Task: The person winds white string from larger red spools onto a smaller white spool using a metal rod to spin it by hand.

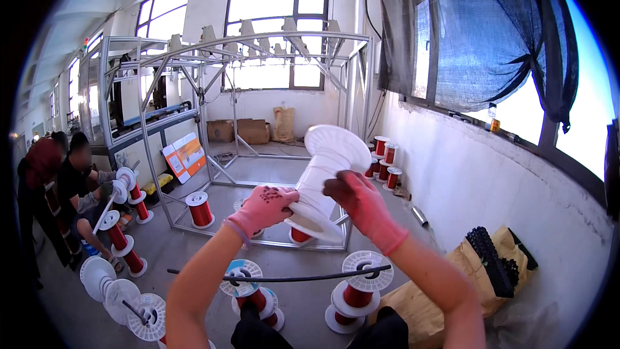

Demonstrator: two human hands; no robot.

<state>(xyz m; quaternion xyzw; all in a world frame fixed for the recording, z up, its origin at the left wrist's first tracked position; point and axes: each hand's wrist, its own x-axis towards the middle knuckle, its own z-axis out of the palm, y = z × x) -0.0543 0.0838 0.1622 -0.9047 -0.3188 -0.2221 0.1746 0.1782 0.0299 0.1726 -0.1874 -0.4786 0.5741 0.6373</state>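
A large white spool (314,176) with a bare-looking barrel is held tilted in front of me. My left hand (263,210), in a pink glove, grips its lower flange. My right hand (365,209), in a pink glove with a dark palm, has its fingers curled against the barrel below the upper flange; the fingertips are partly hidden. Below my arms, a dark rod (290,278) lies across two upright stacks of spools wound with red wire, the left stack (253,300) and the right stack (354,297).
A metal frame (284,242) stands ahead. More red wire spools stand by the wall (390,178) and inside the frame (200,210). White-flanged spools (119,300) lie at lower left. Brown paper sacking (426,294) sits at right. Two people (77,184) are at left, one handling spools.
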